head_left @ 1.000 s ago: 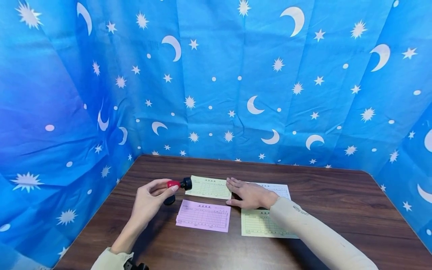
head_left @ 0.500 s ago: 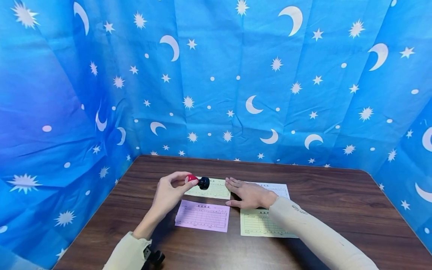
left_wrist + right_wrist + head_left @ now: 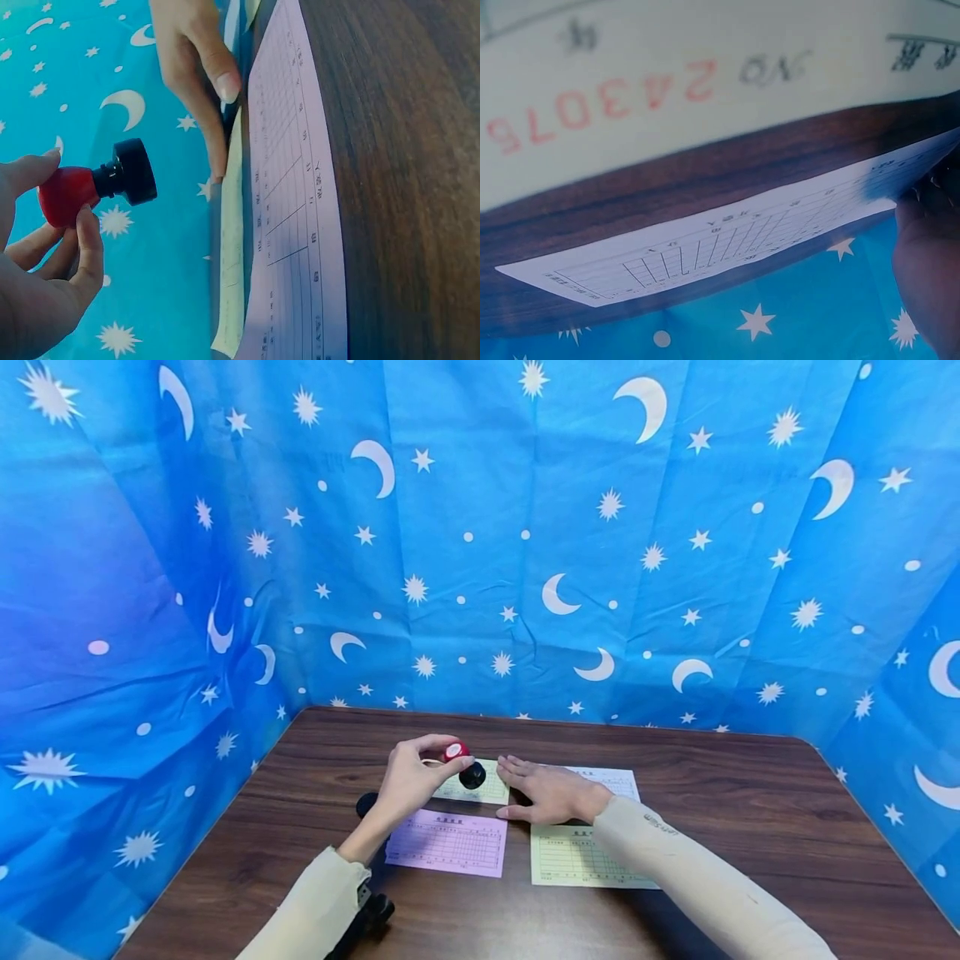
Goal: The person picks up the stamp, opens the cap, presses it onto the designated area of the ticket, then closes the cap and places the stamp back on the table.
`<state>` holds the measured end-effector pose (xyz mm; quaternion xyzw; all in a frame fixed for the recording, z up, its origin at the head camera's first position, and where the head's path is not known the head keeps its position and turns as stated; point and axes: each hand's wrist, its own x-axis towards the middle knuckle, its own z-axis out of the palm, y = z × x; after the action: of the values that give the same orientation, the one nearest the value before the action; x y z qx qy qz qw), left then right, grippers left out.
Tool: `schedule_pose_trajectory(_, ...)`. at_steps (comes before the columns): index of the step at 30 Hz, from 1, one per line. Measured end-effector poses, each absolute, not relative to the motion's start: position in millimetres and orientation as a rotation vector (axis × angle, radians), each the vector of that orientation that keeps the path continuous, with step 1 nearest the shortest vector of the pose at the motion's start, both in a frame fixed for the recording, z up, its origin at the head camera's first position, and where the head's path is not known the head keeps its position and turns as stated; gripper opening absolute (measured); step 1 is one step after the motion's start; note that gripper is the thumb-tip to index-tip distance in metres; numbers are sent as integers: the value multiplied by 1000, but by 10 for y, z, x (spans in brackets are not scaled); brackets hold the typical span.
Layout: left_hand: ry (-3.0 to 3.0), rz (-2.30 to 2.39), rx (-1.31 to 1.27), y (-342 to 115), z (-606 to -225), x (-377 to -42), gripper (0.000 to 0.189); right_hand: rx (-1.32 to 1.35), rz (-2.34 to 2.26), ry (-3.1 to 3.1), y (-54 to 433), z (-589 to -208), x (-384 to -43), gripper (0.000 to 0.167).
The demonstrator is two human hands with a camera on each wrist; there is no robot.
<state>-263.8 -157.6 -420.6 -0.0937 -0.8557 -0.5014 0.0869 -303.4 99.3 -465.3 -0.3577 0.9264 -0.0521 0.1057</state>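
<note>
My left hand pinches a stamp by its red handle, between thumb and fingers. In the left wrist view the stamp's black round head points away from the palm, tilted sideways. It overlaps the back yellow form slip in the head view, above the paper. My right hand lies flat with straight fingers, fingertips at that slip's right edge and palm partly over a white form slip. In the right wrist view this hand shows dark at the right edge.
A pink form slip lies in front on the brown table. Another yellow slip lies under the right forearm. A black round piece sits left of the slips, partly behind the left wrist. A blue star-patterned cloth hangs behind.
My left hand has moved right with the stamp, from left of the back yellow slip to over it, and the stamp's head has turned downward. The right hand has stayed in place.
</note>
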Motion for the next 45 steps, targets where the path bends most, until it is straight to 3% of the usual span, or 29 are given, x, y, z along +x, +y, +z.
schedule_pose_trajectory(19,-2616,-1524,-343,-1377,-4385,-2888,44,-992,-191,2721,987,-4608,-3050,93)
schedule_pose_trajectory(45,-2684,-1392,-429,-1191,-4524,-2994,34,-991,-198,2735,976,-4618,-3057,96)
